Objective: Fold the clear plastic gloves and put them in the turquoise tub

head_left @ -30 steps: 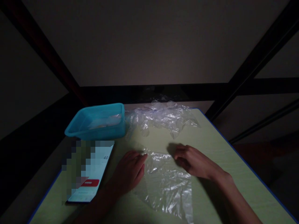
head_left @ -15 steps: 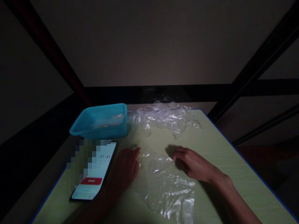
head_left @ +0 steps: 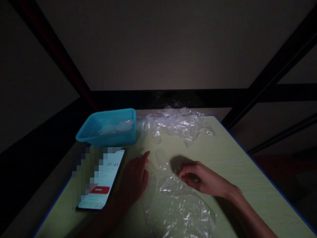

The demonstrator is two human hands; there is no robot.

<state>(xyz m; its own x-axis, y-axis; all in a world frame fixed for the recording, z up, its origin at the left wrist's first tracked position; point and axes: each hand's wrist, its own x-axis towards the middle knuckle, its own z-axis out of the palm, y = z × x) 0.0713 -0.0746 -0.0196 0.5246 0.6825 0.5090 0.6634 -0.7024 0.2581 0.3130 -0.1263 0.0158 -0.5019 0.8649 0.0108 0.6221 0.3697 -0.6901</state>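
A clear, thin plastic glove (head_left: 183, 201) lies spread on the pale table between my hands, its finger parts pointing away from me. At its left edge rests my left hand (head_left: 135, 175), index finger stretched forward and the thumb apart from it. My right hand (head_left: 194, 175) pinches the glove's upper right part between thumb and fingertips. Farther back lies a crumpled heap of similar clear plastic (head_left: 178, 124).
A blue plastic basket (head_left: 131, 137) with clear plastic pieces inside stands at the back left. In front of it lies a lit phone (head_left: 101, 199), partly blurred out. The table (head_left: 235, 172) has a blue edge; a wall rises behind it.
The glove's near part has spread and shifted, and one finger part now lies flat farther forward. My right hand has moved slightly left and towards me; my left index finger points farther forward.
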